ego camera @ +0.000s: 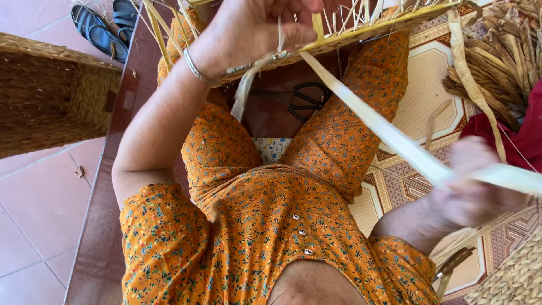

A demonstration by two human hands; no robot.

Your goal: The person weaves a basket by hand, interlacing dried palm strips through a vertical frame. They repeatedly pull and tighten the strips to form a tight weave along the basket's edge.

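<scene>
The person sat on the floor in an orange flowered dress (254, 226), and the camera looked down over the chest and the knees. The left hand (257, 25), at the far side of the scene above the knees, was closed on the edge of a half-woven frame (361, 28) of yellow strips, pinching a thin strand against it; a metal bracelet (195, 66) sat on that wrist. From the frame a long pale strip (389, 133) ran down to the right and passed through the right hand (474, 189), which was blurred but was closed around the strip and held it tight. A pair of black scissors (307, 100) lay on the floor between the knees, under the frame. At the left stood a woven basket (51, 96) on the red tiles, and far behind it lay a pair of dark sandals (104, 25). At the far right there was a bundle of dried leaves (502, 62), touching a red cloth (519, 135). A patterned mat (429, 96) covered the floor on the right side, and one more woven piece (514, 277) showed at the near right corner.
</scene>
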